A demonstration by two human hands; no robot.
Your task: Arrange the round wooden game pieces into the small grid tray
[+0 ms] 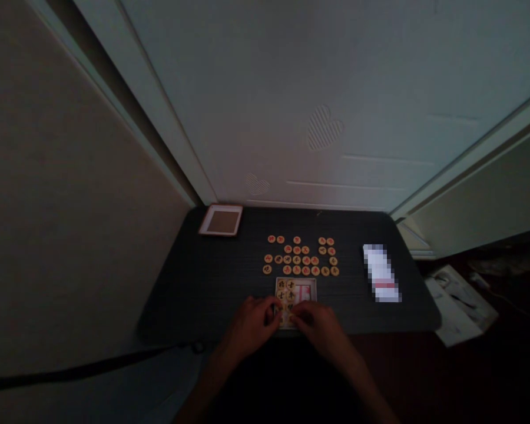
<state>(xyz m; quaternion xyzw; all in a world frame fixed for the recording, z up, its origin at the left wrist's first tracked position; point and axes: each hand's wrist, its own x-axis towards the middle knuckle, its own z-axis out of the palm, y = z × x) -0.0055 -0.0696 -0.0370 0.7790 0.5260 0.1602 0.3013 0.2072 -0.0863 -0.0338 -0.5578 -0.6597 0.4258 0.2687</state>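
A small open box (308, 288) with a pale rim lies near the front edge of a dark table (203, 282); several round wooden discs with dark marks sit in its left part. My left hand (252, 325) rests at the box's near left corner, fingers curled together over discs there. My right hand (318, 327) lies at the box's near right side, fingers bent and pinched at the box's front. What either hand grips is hidden in the dim light. Beyond the box, several loose discs (301, 256) lie in rough rows.
A shallow square lid or tray (221, 221) sits at the table's back left corner. A white blurred slip (381, 273) lies to the right. Pale walls close in behind and at both sides. Papers (461, 306) lie on the floor to the right. A dark cable (88, 370) runs left.
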